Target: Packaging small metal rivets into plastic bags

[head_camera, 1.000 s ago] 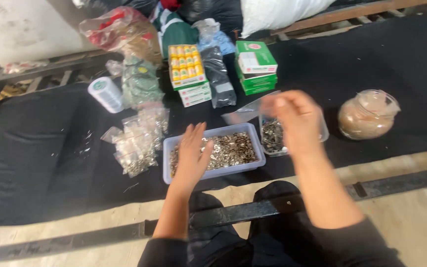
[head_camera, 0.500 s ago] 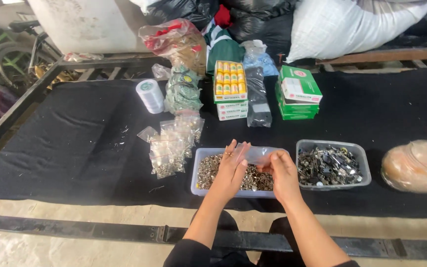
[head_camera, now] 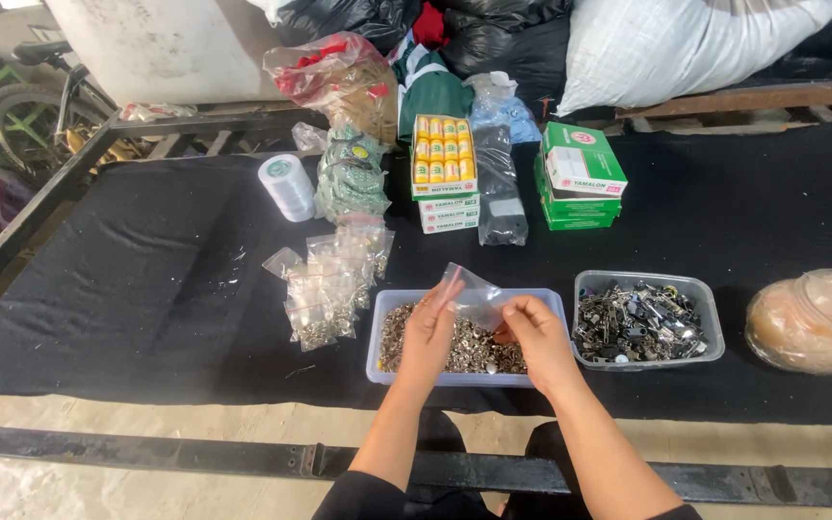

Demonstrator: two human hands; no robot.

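Note:
My left hand (head_camera: 429,333) and my right hand (head_camera: 535,337) together hold a small clear plastic bag (head_camera: 472,292) above a pale blue tray (head_camera: 376,339) filled with small silvery metal pieces. The left fingers pinch the bag's upper left edge. The right fingers grip its lower right side. Both hands hover over the tray's middle.
A clear tray (head_camera: 649,322) of dark metal parts sits to the right, then a bulging tan bag (head_camera: 809,322). Several filled small bags (head_camera: 331,280) lie left of the blue tray. A white thread spool (head_camera: 287,186), yellow spool boxes (head_camera: 444,171) and green boxes (head_camera: 578,176) stand behind.
The camera has swung left. My right hand came down from mid-air to the blue tray. Both hands now hold a small clear bag over it.

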